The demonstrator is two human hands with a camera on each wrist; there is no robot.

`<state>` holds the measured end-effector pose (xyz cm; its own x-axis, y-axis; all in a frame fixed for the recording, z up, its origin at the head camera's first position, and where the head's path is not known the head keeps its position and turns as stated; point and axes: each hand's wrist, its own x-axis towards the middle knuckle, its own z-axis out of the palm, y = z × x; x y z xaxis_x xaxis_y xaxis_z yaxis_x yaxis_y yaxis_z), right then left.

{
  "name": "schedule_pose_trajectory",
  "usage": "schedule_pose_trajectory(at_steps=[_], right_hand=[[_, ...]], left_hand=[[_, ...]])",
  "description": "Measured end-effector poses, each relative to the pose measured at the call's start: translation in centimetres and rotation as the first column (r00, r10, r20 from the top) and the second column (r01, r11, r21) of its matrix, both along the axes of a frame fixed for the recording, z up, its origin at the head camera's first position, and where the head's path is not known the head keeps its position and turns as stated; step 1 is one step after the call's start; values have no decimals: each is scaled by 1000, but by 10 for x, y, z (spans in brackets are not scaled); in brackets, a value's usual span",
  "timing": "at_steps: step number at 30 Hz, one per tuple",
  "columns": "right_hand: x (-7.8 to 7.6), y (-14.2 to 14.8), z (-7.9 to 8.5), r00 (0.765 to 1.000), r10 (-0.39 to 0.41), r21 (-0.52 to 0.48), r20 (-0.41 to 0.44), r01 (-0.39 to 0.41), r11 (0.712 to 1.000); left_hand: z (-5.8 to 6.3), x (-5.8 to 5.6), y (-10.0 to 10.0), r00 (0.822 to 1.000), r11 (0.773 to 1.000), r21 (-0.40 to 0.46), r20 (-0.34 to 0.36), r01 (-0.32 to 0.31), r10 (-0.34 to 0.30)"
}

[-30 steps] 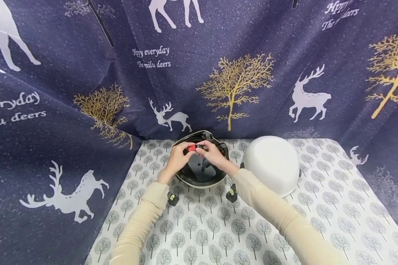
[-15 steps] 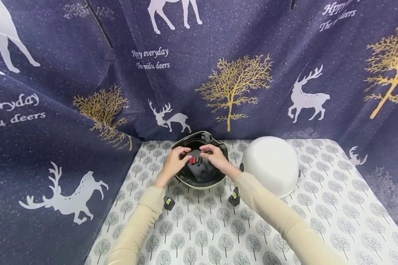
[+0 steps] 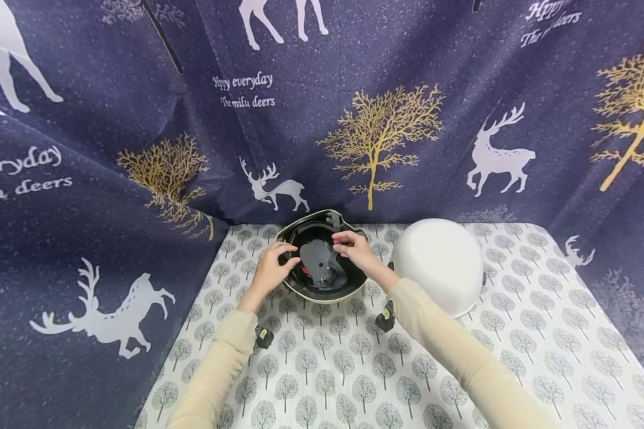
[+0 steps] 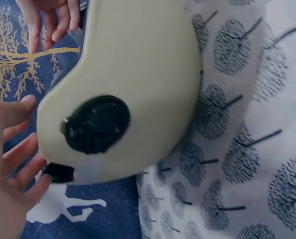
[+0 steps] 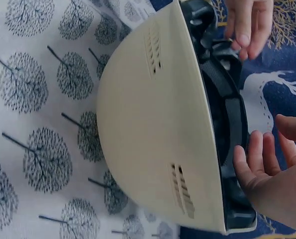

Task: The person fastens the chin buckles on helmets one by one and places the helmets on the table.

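A cream helmet [image 3: 322,300] lies upside down at the back of the table, its black lining [image 3: 316,262] facing up. Inside, a red buckle [image 3: 305,270] rests low on the left. My left hand [image 3: 270,269] hovers at the left rim with thumb and fingers apart, holding nothing. Over the right rim is my right hand [image 3: 357,250], fingers loosely bent, nothing between them. The left wrist view shows a dark oval fitting [image 4: 98,124] on the shell. In the right wrist view, my right fingertips come close to the black headband [image 5: 232,114]; contact is unclear.
Just right of the helmet, a white dome [image 3: 437,265] with dark parts at its sides sits on the table. The tabletop [image 3: 343,369] has a tree-print cover. Behind it hangs a dark blue deer-print cloth [image 3: 300,131].
One second ago both hands met over the helmet, the left pinching the red buckle and the right a black part. They let go and moved apart; the buckle dropped into the helmet.
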<state>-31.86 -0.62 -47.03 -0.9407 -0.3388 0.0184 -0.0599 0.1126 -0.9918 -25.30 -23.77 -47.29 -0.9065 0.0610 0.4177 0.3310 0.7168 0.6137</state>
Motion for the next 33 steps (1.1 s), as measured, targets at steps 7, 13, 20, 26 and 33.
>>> schedule_pose_trajectory(at_steps=[7,13,20,26,33], right_hand=[[-18,33,8,991,-103,-7,-90,103,995],[-34,52,-6,986,-154,53,-66,158,986],[-62,57,-53,985,-117,-27,-127,114,993],[-30,52,-14,994,-100,146,-49,106,984],[-26,55,-17,999,-15,230,-39,24,973]], left_hand=[[-7,6,-9,998,998,32,-31,-52,53],[-9,13,-20,996,991,97,31,-89,86],[-8,29,-18,977,986,132,202,-98,70],[-16,38,-12,969,987,137,244,-83,48],[-33,44,-11,960,979,165,272,-119,70]])
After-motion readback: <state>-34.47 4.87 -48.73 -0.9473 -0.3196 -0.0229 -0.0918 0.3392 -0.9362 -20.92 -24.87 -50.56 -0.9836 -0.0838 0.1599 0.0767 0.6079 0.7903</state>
